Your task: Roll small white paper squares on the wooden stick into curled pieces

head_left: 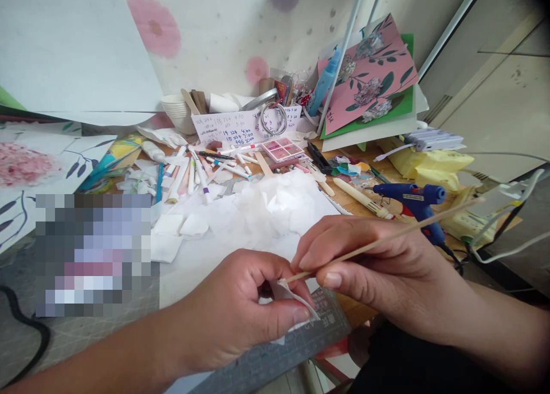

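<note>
My left hand [253, 302] pinches a small piece of white tissue-like paper [286, 294] between thumb and fingers, low over the front of the table. In my right hand [369, 262] is a thin wooden stick [395, 233], gripped between thumb and fingers and slanting up to the right. The stick's lower tip touches the white piece at my left fingers. Just beyond my hands, a pile of thin white paper pieces [275, 202] lies on a white sheet [184, 282]. A grey cutting mat [296, 348] shows beneath my hands.
A blue glue gun [412, 194] stands at the right near cables. Behind the pile are several markers [200, 176], a pink palette [282, 151], paper cups [178, 112] and a card with handwritten numbers [240, 125]. Flower pictures [373, 79] lean at the back right. A pixelated patch covers the left.
</note>
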### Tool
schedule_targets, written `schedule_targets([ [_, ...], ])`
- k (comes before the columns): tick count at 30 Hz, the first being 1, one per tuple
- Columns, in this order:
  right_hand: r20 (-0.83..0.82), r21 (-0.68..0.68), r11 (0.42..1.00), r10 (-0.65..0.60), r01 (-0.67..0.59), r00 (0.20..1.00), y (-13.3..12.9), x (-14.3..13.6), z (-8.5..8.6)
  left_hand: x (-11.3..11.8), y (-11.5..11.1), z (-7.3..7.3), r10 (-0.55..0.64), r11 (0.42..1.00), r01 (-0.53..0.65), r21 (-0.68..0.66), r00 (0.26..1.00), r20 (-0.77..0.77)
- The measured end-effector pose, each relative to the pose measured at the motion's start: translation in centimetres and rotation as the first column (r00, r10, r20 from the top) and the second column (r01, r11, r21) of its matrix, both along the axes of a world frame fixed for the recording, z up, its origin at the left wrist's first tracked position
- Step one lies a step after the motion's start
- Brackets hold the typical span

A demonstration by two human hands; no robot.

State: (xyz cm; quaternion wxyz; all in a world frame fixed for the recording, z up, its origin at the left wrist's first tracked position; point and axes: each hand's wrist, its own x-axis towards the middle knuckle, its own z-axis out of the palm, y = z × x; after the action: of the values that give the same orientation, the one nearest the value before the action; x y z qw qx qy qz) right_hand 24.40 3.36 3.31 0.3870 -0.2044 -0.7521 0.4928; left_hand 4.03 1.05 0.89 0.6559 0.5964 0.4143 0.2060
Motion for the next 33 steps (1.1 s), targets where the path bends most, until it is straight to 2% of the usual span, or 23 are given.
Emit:
schedule_targets([
  [15, 0.044, -0.005, 1.0, 0.022, -0.021, 0.999, -0.04, 0.25, -0.06, 0.02, -0.03, -0.1, -0.026, 1.0, 0.026, -0.004, 1.0, 0.016],
  [23, 0.092, 0.156, 0.987, 0.027, -0.041, 0.995, -0.05, 0.3, 0.15, -0.11, -0.06, -0.49, -0.018, 0.999, 0.021, 0.029, 0.996, -0.084],
  [33, 0.109, 0.215, 0.977, -0.026, 0.002, 0.994, -0.35, 0.04, 0.41, 0.04, -0.22, -0.48, 0.025, 0.998, -0.017, 0.067, 0.993, -0.119],
])
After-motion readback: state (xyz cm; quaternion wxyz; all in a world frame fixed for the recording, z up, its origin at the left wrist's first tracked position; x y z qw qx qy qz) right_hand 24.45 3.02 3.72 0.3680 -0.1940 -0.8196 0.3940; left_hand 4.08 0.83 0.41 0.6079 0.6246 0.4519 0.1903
